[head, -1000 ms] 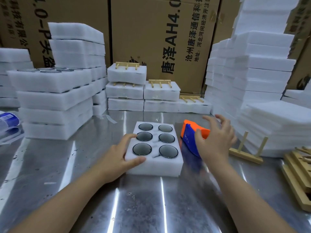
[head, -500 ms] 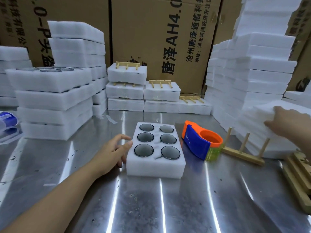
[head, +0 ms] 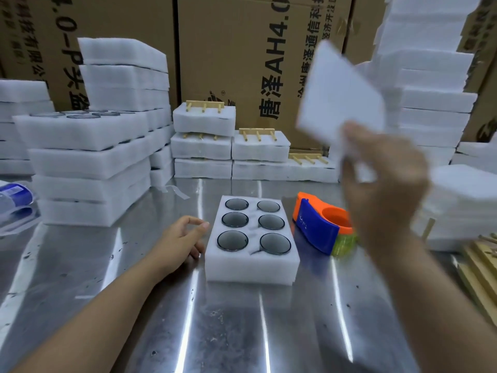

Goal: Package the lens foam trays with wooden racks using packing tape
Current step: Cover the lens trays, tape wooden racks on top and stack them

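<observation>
The right hand [head: 384, 189] has left the tape dispenser [head: 320, 230], reached to the stack of foam sheets [head: 462, 195] on the right, and is now raised in the air, pinching a thin white foam sheet [head: 341, 95] by its lower edge; the sheet is tilted and blurred. The left hand [head: 180, 240] has let go of the lens foam tray [head: 252, 267] and now rests on the worktop [head: 134, 305] just beside it, fingers loosely curled.

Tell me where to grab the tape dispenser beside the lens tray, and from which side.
Probably across the orange-and-blue body of the tape dispenser, thumb on its flat blue panel, coming from above: nothing covers its top, and the foam tray sits close on its left. The right hand holds a foam sheet; the left hand is free.
</observation>
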